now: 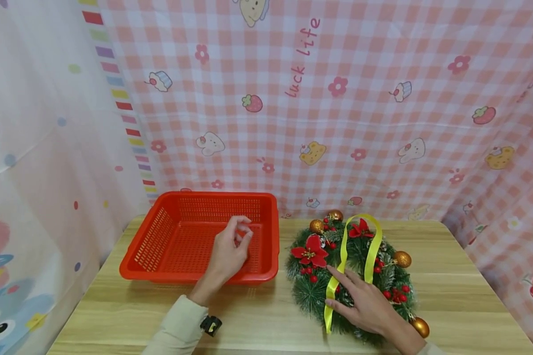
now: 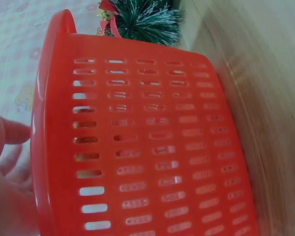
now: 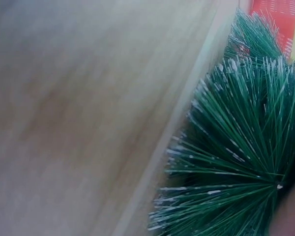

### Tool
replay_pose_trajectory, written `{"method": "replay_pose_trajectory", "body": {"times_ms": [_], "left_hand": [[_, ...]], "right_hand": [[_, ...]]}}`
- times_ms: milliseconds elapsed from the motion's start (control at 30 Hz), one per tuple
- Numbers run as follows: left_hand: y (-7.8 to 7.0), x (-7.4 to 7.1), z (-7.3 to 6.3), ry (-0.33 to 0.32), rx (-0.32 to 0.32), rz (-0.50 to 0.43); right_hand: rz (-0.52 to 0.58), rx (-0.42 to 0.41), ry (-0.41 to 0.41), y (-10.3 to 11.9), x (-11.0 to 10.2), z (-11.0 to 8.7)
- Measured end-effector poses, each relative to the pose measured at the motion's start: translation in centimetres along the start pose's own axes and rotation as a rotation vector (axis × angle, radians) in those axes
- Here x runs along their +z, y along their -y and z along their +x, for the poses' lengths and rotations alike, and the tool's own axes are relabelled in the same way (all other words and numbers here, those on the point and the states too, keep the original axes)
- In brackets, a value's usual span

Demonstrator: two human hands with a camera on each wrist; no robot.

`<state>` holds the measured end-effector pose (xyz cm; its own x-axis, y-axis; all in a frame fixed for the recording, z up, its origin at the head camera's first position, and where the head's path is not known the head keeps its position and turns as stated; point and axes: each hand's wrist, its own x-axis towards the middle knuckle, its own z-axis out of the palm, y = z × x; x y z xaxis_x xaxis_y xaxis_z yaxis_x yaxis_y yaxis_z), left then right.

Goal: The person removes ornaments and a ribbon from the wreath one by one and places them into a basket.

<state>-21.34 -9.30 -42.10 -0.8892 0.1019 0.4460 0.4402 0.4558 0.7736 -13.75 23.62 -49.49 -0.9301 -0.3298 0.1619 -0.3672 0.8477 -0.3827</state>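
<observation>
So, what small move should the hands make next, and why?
Perhaps pinch the yellow ribbon with the right hand: it loops across the wreath, right beside that hand, while the left hand, over the red basket, appears to hold nothing.

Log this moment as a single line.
left hand: above red basket, holding nothing | right hand: on wreath, at yellow ribbon | wreath: on wooden table, right of basket
</observation>
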Motion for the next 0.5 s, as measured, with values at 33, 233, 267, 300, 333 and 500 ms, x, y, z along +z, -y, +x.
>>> {"method": "replay_pose_trajectory", "body": {"times_ms": [33,233,267,300,333,500], "left_hand": [[0.0,0.0,0.0,0.012,-0.018,0.017],[-0.1,0.4,-0.4,0.121,-0.098,0.136],[-0.1,0.6,-0.5,0.143,-0.092,0.15],[-0.3,0.9,-0.6,0.166,-0.088,0.167],[-0.4,1.1,-0.7,0.188,-0.082,0.189],[-1.4,2.6,-1.3,0.344,-0.109,0.317]], "right_hand": [[-0.001,-0.001,-0.002,0.0,0.0,0.0],[-0.011,-0.006,-0.007,0.0,0.1,0.0],[-0.012,-0.007,-0.008,0.0,0.1,0.0],[-0.012,-0.008,-0.008,0.0,0.1,0.0],[-0.012,-0.009,-0.008,0.0,0.0,0.0],[-0.009,-0.014,-0.005,0.0,0.0,0.0]]}}
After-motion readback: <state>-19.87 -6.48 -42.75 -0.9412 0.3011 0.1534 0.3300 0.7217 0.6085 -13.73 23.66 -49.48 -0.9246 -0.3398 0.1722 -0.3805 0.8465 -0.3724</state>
